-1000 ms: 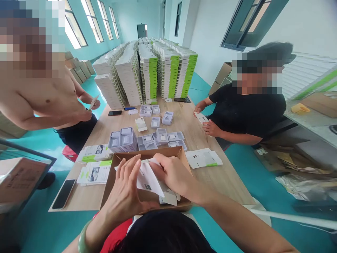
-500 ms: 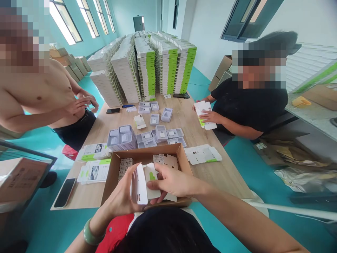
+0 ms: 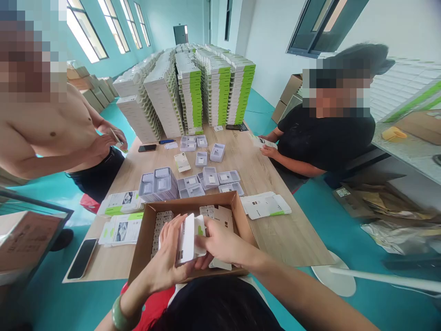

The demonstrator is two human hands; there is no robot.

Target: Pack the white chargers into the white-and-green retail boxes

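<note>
A small white box point(image 3: 186, 242) with a green mark is held between my two hands above an open brown cardboard carton point(image 3: 246, 225). My left hand point(image 3: 169, 248) lies along its left side, fingers over the upper edge and thumb underneath. On the other side, my right hand point(image 3: 220, 241) grips it with the thumb on the green-marked face and fingers beneath. Small printed boxes point(image 3: 159, 230) line the carton's left part, and a brown cardboard piece point(image 3: 223, 216) stands near its right wall.
White trays point(image 3: 158, 184) are stacked behind the carton, with loose trays point(image 3: 201, 159) farther back. Flat printed boxes point(image 3: 265, 205) lie to the right. A phone point(image 3: 82, 258) rests front left. Tall box stacks point(image 3: 189, 92) stand at the back. Two people point(image 3: 324, 119) work at the sides.
My left hand has closed around the box's side, and the panel that stood out has swung in against the box. The person at right has lowered and tilted a white box.
</note>
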